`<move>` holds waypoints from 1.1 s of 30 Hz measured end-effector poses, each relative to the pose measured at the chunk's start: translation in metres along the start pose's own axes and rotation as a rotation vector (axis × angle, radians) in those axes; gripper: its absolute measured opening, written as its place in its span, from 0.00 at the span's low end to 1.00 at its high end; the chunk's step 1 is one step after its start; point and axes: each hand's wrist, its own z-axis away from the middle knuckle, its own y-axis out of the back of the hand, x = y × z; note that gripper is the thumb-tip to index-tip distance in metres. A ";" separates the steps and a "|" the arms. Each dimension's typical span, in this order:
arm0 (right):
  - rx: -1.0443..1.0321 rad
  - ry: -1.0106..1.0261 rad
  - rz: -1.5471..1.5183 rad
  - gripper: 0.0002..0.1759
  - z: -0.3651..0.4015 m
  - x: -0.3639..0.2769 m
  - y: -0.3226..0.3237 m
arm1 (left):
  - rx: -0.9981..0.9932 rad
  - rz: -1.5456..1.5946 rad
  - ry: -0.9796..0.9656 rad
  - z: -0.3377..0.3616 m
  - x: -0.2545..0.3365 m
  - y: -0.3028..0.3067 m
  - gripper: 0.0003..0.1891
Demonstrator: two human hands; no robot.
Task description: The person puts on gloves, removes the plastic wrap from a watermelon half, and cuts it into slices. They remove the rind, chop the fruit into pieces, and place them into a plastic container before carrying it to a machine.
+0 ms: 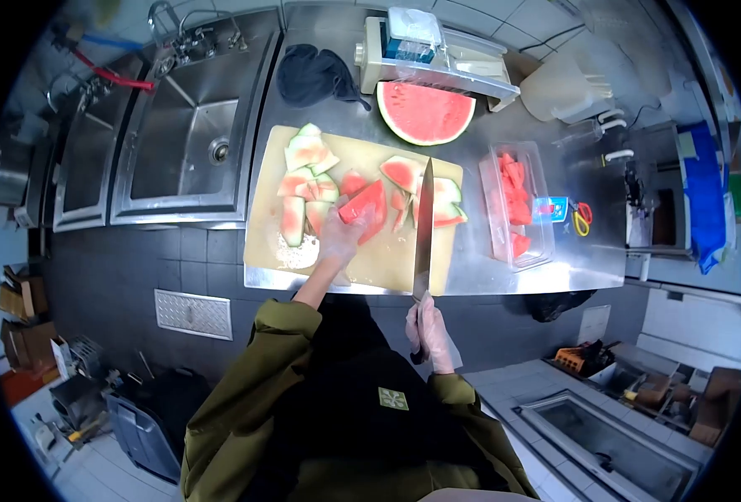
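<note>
My left hand (339, 239), in a clear glove, grips a chunk of watermelon (367, 207) over the cutting board (370, 272). A long knife (424, 230) points away from me, its handle wrapped in my gloved right hand (431, 330) just off the counter's front edge. Cut rinds (308, 188) are heaped on the board's left side. To the right of the held chunk lie more watermelon pieces (402, 173), partly hidden behind the blade. Beyond the board rests a large cut watermelon (426, 110), red face showing. Red pieces sit inside a clear plastic container (538, 213) at the right.
Sinks (188, 134) adjoin the counter on the left. A dark cloth (319, 77) and a beige kitchen device (437, 63) stand at the back. Yellow-handled scissors (583, 219) lie right of the container, near a white bucket (559, 88).
</note>
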 end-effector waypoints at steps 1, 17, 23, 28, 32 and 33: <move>-0.005 -0.030 -0.030 0.40 -0.001 0.001 -0.006 | -0.031 -0.041 -0.032 -0.007 -0.011 0.003 0.37; 0.208 -0.164 -0.731 0.40 0.008 -0.004 -0.223 | -0.736 -0.145 -0.346 -0.073 0.035 0.035 0.28; 0.294 -0.064 -0.748 0.36 -0.013 -0.016 -0.242 | -0.736 -0.389 -0.595 -0.087 0.017 0.026 0.26; 0.568 0.077 -0.579 0.32 -0.076 0.011 -0.254 | -0.709 -0.417 -0.629 -0.083 0.018 0.030 0.25; 0.549 -0.054 -0.730 0.31 -0.116 0.044 -0.264 | -0.692 -0.470 -0.658 -0.086 0.009 0.036 0.24; 0.521 -0.061 -0.666 0.31 -0.074 0.006 -0.251 | -0.709 -0.406 -0.660 -0.082 0.015 0.033 0.24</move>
